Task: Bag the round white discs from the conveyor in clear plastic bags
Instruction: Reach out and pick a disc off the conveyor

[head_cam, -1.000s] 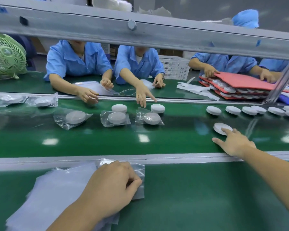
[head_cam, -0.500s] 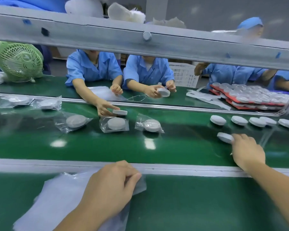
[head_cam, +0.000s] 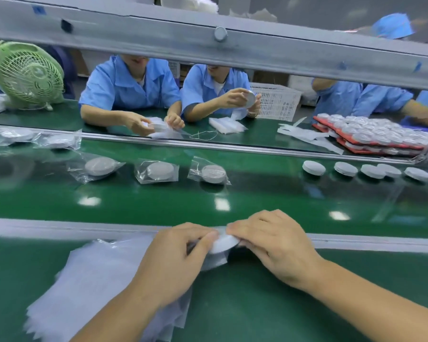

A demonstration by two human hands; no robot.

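Observation:
My right hand (head_cam: 273,245) grips a round white disc (head_cam: 223,243) at the near bench edge. My left hand (head_cam: 176,257) pinches a clear plastic bag (head_cam: 214,261) right beside the disc, on top of a stack of clear bags (head_cam: 89,287). The two hands meet around the disc, which is partly hidden by my fingers. Several bare white discs (head_cam: 313,167) lie in a row at the right of the green conveyor (head_cam: 257,196). Three bagged discs (head_cam: 156,171) lie at its middle and left.
A grey metal rail (head_cam: 59,227) separates the conveyor from my green bench. Across the belt, people in blue shirts handle discs and bags. A green fan (head_cam: 26,72) stands far left, red trays of discs (head_cam: 373,137) far right, a grey beam (head_cam: 220,43) overhead.
My right hand took a disc off the conveyor at the right and carried it left to the near bench. My left hand lifted a bag from the stack to meet it.

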